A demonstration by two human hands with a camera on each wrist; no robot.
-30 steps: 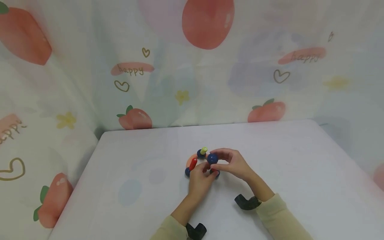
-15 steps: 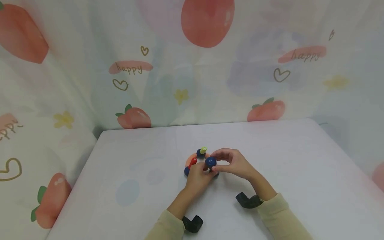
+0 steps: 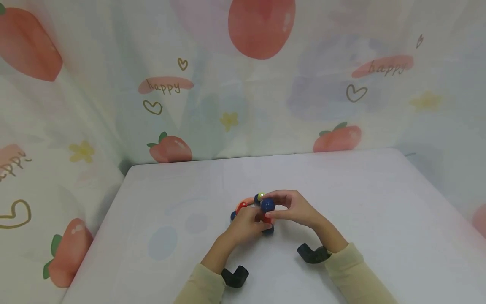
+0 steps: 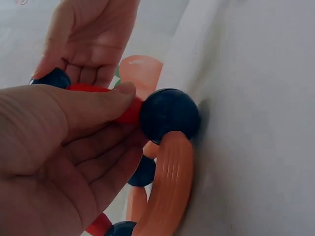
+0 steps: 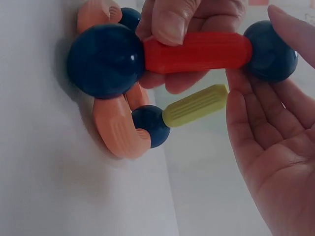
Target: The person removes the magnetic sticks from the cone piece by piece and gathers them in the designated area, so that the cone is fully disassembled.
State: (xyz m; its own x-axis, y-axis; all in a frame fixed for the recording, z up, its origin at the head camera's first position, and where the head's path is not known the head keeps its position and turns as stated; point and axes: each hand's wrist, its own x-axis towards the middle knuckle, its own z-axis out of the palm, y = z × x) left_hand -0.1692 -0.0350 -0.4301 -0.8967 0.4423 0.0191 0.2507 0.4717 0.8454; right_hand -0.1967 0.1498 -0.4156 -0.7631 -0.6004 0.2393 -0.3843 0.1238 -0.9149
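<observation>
Both hands met: your left hand lowered, pinching the red rod; your right hand gripped its blue ball.

Home play corner: peach-print cloth backdrop, covered table.

- Red rod: short ribbed stick, a dark blue ball on one end and another blue ball on the other.
- Orange curved pieces: lie on the table, joined by blue balls.
- Yellow-green rod: stuck in a smaller blue ball.
</observation>
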